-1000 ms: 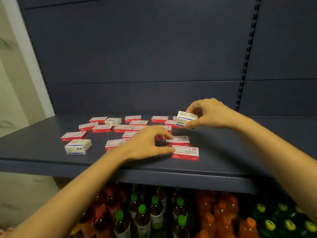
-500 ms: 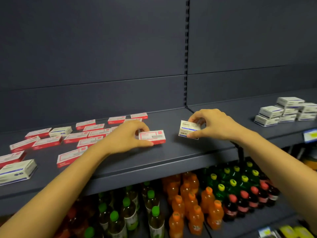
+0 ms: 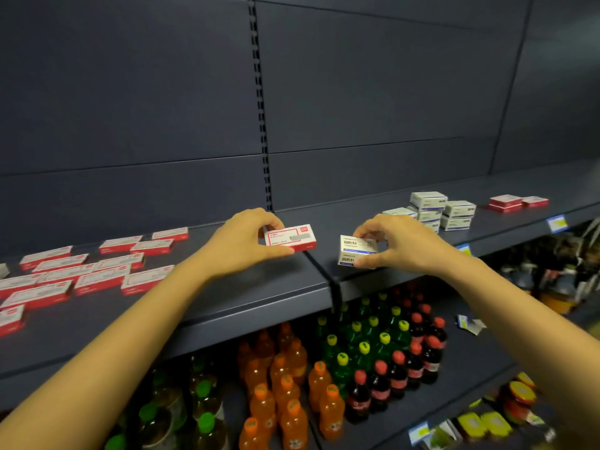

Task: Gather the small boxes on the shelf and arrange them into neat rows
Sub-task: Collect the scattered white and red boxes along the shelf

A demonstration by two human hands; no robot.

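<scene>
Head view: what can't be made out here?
All in the head view:
- red box: left end hidden by the left hand gripping it; print too small.
- white box: right side covered by the right hand.
- scattered red boxes: blurred, cut off by the left edge; count unsure.
- white stack: partly behind the right hand.
- bottles: rear rows hidden under the shelf.
</scene>
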